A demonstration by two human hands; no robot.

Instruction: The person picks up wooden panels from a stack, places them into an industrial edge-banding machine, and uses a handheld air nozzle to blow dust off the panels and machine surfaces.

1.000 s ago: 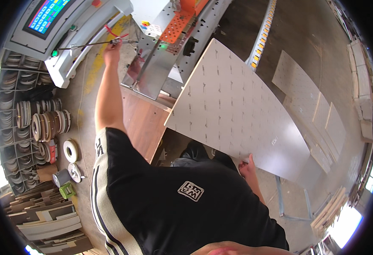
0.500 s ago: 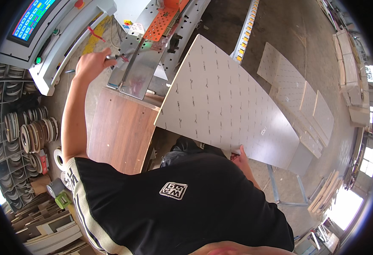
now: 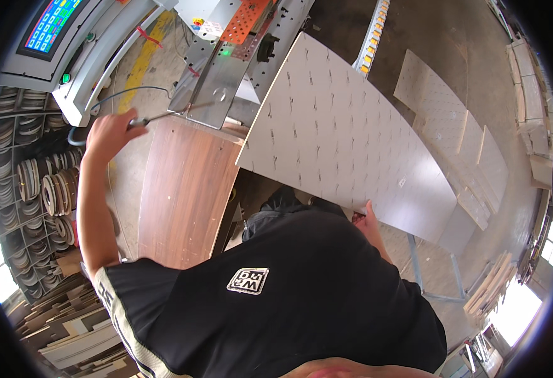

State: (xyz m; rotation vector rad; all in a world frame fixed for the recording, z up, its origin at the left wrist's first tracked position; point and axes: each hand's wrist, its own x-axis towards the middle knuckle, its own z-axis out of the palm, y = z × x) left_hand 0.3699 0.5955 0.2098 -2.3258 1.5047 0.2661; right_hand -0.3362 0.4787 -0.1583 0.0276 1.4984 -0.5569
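Observation:
My left hand point(image 3: 111, 133) is closed round the grip of an air blow gun point(image 3: 139, 121), whose thin metal nozzle reaches right over the machine's metal bed plate point(image 3: 210, 104). A dark hose point(image 3: 114, 96) loops behind that hand. At the near edge of a large pale panel point(image 3: 327, 123), my right hand point(image 3: 368, 222) holds on, thumb on top and fingers mostly hidden beneath. The panel lies at a slant, its left corner close to the bed plate and a wood-grain board point(image 3: 185, 189).
A control screen point(image 3: 50, 28) stands at the upper left, beside an orange perforated guard point(image 3: 245, 22). A roller rail point(image 3: 371, 41) runs beyond the panel. More pale panels point(image 3: 443, 110) lie at the right; edge-band rolls point(image 3: 56, 189) fill racks at the left.
My left hand has drawn back toward me and left with the blow gun; its nozzle and hose now show. My right hand still holds the panel, and the whole view has shifted slightly.

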